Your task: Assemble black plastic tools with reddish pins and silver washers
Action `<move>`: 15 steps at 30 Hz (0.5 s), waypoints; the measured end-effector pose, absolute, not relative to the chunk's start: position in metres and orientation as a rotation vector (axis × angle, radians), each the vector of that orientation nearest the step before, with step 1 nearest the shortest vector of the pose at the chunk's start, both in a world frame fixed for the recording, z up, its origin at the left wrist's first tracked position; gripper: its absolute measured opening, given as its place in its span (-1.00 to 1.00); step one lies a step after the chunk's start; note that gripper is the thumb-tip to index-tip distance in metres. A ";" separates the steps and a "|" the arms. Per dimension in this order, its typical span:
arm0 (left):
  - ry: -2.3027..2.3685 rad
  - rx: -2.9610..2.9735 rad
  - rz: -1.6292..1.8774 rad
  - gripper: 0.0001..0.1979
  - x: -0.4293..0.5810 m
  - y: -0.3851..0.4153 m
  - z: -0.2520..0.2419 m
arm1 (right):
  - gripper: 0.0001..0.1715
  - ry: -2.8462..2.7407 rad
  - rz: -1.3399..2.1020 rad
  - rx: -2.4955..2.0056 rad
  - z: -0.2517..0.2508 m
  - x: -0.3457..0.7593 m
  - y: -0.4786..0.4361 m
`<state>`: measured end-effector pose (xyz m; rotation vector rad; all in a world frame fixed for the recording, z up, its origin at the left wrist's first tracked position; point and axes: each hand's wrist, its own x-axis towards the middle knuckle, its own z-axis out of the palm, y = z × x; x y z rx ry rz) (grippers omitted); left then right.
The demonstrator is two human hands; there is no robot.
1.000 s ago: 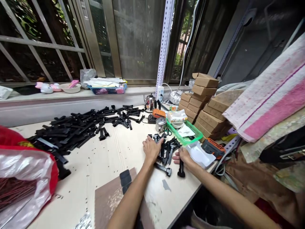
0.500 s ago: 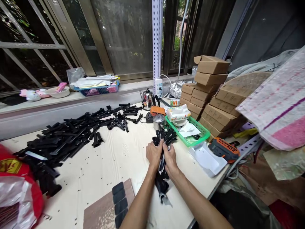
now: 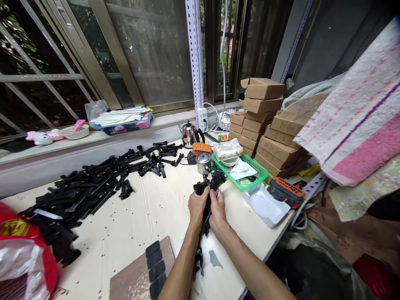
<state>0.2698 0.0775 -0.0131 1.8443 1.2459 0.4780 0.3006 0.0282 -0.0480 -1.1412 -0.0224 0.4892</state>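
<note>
Both my hands are close together over the table, right of its middle. My left hand (image 3: 198,205) is closed on a black plastic part (image 3: 206,208), long and narrow, whose exact kind I cannot make out. My right hand (image 3: 218,209) grips the same part from the other side, with a thin light-coloured piece showing by its fingertips. More black parts (image 3: 218,178) lie just beyond the fingers, and another black piece (image 3: 198,262) sits below, between my forearms. Beside it is a small grey patch (image 3: 215,259) on the tabletop.
A large heap of black parts (image 3: 90,183) spreads across the left. Behind my hands stand a lidded metal pot (image 3: 203,161), a kettle (image 3: 188,135) and a green basket (image 3: 261,179). Cardboard boxes (image 3: 264,106) are stacked at right. A brown board (image 3: 131,273) lies in front.
The view has shifted slightly. My hands have drawn closer together around the black part, and the black piece between my forearms has moved left, leaving the grey patch uncovered.
</note>
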 end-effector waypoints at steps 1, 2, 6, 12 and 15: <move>1.265 1.847 0.474 -0.50 0.269 0.077 -0.011 | -0.48 -0.031 0.482 -1.135 -0.047 0.298 0.027; 1.290 1.855 0.470 -0.51 0.269 0.075 -0.009 | -0.48 -0.035 0.480 -1.125 -0.046 0.296 0.026; 1.389 1.944 0.445 -0.53 0.270 0.065 0.004 | -0.46 -0.010 0.509 -1.058 -0.044 0.289 0.021; 1.394 2.011 0.506 -0.53 0.269 0.049 0.025 | -0.48 -0.047 0.495 -0.986 -0.031 0.282 0.012; 1.371 2.041 0.572 -0.56 0.267 0.045 0.042 | -0.45 -0.070 0.519 -0.904 -0.012 0.278 0.010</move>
